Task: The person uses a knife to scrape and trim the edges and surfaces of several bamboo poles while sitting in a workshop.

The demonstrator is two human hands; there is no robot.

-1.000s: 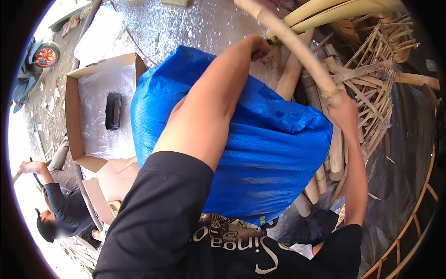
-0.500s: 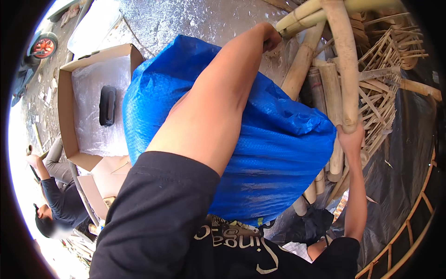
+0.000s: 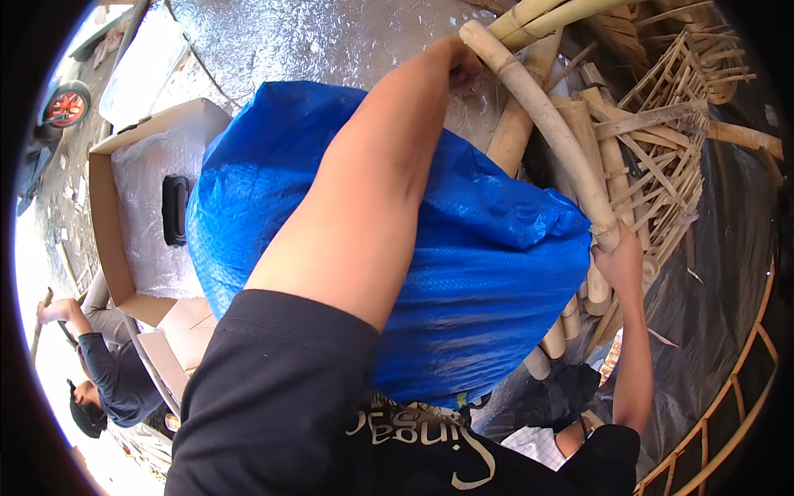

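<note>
Fingers of the left hand [image 3: 460, 64] curl shut around the upper end of the curved bamboo pole [image 3: 542, 124], up past the top of the blue tarp bundle [image 3: 463, 273], and to the right of that bundle the right hand [image 3: 619, 263] grips the pole's lower end from beneath. By my reading the pole is mid-lift between both grips; moving it on calls for clearing the stacked bamboo frames [image 3: 662, 157] just right of the bundle.
</note>
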